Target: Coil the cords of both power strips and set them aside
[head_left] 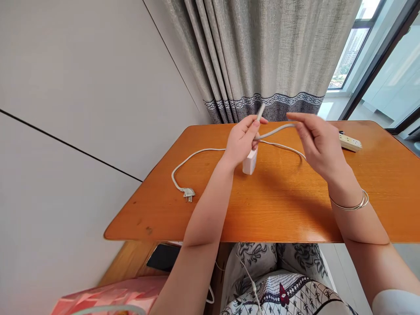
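Observation:
My left hand [242, 139] is closed on a thin white cable [274, 130] just above a small white charger block [250, 161] that stands on the wooden table [282, 205]. A short end of the cable sticks up past my fingers. My right hand [320, 142] pinches the same cable further right, lifting it off the table. A thicker white power cord [200, 153] runs left across the table and ends in a plug [188, 194] near the left edge.
A white power strip [350, 142] lies at the table's back right. Grey curtains [262, 57] hang behind the table, with a window at the right. A pale wall stands on the left. A dark phone [163, 257] lies below the table edge.

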Demonstrator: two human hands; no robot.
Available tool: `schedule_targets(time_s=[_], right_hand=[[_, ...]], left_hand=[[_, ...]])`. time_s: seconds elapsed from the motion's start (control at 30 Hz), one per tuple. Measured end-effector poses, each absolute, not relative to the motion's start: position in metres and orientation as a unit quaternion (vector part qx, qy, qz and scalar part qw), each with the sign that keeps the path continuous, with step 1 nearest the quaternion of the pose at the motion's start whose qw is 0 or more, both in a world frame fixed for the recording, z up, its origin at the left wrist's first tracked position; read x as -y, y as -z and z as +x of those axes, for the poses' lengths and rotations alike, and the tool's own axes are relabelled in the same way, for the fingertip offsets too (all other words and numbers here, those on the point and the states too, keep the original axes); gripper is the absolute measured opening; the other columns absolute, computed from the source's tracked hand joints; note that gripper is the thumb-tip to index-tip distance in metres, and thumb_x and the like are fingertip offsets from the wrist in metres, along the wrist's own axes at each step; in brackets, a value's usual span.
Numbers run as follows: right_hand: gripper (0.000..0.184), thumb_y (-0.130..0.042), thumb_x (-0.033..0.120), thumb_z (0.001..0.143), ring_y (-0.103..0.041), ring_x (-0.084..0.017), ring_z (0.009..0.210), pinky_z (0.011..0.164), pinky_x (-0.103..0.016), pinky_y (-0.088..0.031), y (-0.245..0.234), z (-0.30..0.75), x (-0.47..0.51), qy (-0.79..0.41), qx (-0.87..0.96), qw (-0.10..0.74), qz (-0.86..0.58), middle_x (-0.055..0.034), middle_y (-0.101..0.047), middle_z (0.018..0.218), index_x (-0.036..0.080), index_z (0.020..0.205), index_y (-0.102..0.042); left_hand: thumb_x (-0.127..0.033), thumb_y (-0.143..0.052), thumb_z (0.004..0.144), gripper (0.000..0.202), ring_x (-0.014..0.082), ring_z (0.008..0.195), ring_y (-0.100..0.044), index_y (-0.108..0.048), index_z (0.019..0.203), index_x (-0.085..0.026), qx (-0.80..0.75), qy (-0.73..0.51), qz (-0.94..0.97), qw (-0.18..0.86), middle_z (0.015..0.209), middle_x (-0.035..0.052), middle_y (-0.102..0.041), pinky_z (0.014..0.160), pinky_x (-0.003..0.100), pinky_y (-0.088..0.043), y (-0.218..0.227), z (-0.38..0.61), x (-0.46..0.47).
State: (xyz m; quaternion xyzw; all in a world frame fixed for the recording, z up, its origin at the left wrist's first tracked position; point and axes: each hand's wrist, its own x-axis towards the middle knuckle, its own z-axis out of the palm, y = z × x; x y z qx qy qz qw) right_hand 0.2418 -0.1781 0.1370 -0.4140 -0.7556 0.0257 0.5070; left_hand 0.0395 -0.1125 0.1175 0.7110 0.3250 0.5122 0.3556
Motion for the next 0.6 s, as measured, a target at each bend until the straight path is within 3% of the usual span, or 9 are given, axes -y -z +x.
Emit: schedule_targets(time_s=[0.1,0.23,0.43,0.6], right_hand=[[0.036,-0.041,0.040,0.105,-0.063,-0.024,0.094,0.086,-0.041,-0.053,-0.137,0.249,0.167,0.034,0.727,0.537,-0.426,-0.0080,-0.065,0.091,0.025,0.116,-0.072],[0.042,-0.039,0.051,0.104,-0.063,-0.025,0.099,0.086,-0.042,-0.053,-0.134,0.251,0.158,-0.004,0.713,0.551,-0.434,-0.0094,-0.064,0.096,0.026,0.111,-0.072],[0.045,-0.048,0.065,0.097,-0.061,-0.018,0.078,0.072,-0.034,-0.052,-0.129,0.242,0.157,-0.147,0.741,0.530,-0.384,-0.0025,-0.061,0.086,0.026,0.113,-0.065],[0.046,-0.047,0.069,0.096,-0.049,-0.016,0.064,0.063,-0.031,-0.042,-0.130,0.237,0.159,-0.117,0.713,0.536,-0.437,0.0010,-0.048,0.068,0.025,0.091,-0.059]], left_hand=[[-0.059,-0.054,0.096,0.040,0.0068,0.036,-0.034,-0.067,0.094,-0.022,-0.273,-0.463,0.681,0.498,0.047,-0.0105,-0.029,0.055,0.026,-0.051,-0.126,0.044,0.127],[-0.056,-0.055,0.096,0.040,0.0061,0.032,-0.031,-0.068,0.091,-0.019,-0.244,-0.414,0.634,0.606,0.043,-0.0119,-0.026,0.055,0.026,-0.054,-0.133,0.048,0.141],[-0.049,-0.043,0.104,0.043,0.0065,0.029,-0.031,-0.065,0.084,-0.018,-0.255,-0.405,0.560,0.677,0.041,-0.0118,-0.020,0.053,0.023,-0.053,-0.137,0.052,0.143],[-0.045,-0.046,0.103,0.039,0.0066,0.031,-0.034,-0.062,0.082,-0.018,-0.225,-0.391,0.576,0.681,0.040,-0.0113,-0.027,0.056,0.024,-0.054,-0.133,0.056,0.143]])
